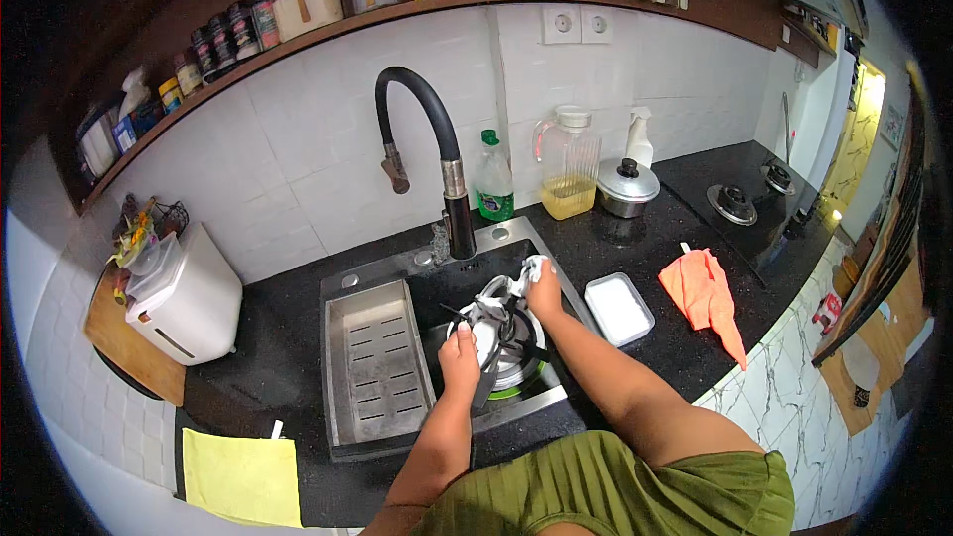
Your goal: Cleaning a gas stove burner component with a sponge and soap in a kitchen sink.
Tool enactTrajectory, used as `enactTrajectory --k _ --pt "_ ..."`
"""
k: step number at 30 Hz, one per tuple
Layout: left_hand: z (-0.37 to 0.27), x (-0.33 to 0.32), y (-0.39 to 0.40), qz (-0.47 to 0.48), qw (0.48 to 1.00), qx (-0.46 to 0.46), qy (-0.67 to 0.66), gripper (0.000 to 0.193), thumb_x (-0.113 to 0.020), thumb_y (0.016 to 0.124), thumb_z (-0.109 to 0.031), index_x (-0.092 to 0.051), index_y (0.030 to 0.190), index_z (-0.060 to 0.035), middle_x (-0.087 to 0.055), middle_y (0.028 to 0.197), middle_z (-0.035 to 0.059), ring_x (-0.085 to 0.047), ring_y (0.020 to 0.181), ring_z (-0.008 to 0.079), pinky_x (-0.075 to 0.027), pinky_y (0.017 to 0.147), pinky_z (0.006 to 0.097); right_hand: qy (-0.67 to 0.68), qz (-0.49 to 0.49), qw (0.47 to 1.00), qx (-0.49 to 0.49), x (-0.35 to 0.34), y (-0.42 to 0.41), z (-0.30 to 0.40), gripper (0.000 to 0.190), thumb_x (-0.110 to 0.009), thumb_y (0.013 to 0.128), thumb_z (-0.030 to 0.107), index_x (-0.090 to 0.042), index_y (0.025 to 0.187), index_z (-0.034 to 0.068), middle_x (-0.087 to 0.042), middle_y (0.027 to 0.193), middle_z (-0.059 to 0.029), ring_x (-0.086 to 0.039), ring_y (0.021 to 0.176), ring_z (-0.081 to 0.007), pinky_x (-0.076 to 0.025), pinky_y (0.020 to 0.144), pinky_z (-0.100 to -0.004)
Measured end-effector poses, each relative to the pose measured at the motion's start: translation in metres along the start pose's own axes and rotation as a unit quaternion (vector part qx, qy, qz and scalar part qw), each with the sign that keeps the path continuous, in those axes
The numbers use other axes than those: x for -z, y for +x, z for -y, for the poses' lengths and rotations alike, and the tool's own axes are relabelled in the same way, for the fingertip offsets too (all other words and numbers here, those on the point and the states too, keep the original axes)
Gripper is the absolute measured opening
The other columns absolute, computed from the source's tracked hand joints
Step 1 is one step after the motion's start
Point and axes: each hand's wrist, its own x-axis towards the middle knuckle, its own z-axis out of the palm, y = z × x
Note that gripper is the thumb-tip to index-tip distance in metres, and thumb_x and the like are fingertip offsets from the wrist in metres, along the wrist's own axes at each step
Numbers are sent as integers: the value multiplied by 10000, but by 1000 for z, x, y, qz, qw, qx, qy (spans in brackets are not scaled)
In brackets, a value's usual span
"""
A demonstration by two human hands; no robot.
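Note:
My left hand (460, 363) grips the near-left side of a round gas-stove pan support (488, 335) with black prongs and a silvery ring, held over the sink basin (433, 313). White foam covers part of it. At its far-right side, my right hand (545, 290) holds a foamy white scrubber (530, 272); whether it is a sponge or a cloth cannot be made out. Under the pan support, silvery round metal ware and a green rim (511, 391) show in the basin, partly hidden. A black-necked faucet (460, 227) arches behind, its spray head to the left.
A slotted steel drainer (380, 365) fills the sink's left side. To the right are a plastic tub (619, 309) with white contents and an orange cloth (700, 286). A green soap bottle (494, 179), pitcher (569, 164) and lidded pot (628, 190) stand behind. A yellow cloth (242, 476) lies front left.

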Motion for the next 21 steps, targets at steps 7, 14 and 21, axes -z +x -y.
enactTrajectory --k 7,14,21 --pt "-9 -7 -5 19 996 -72 55 447 -365 870 -359 -377 524 -76 -334 472 -37 -301 443 58 -238 415 230 302 -121 929 -178 -42 -24 -33 274 -425 779 78 -374 1030 -16 -523 909 -191 -520 840 -300 -391 726 -367" --pt "-14 0 -10 27 993 -110 31 412 -361 878 -312 -353 537 -82 -320 490 -44 -282 453 47 -219 414 223 444 59 877 -175 -12 13 -10 219 -364 849 186 -458 980 37 -529 792 -77 -520 669 -176 -436 586 -311" --pt "-8 1 -7 -16 993 -89 -74 382 -370 882 -296 -296 554 -116 -268 502 -65 -233 441 24 -171 393 203 573 38 787 -224 -14 31 -5 236 -313 872 212 -488 930 64 -555 805 -80 -570 680 -207 -478 611 -357"
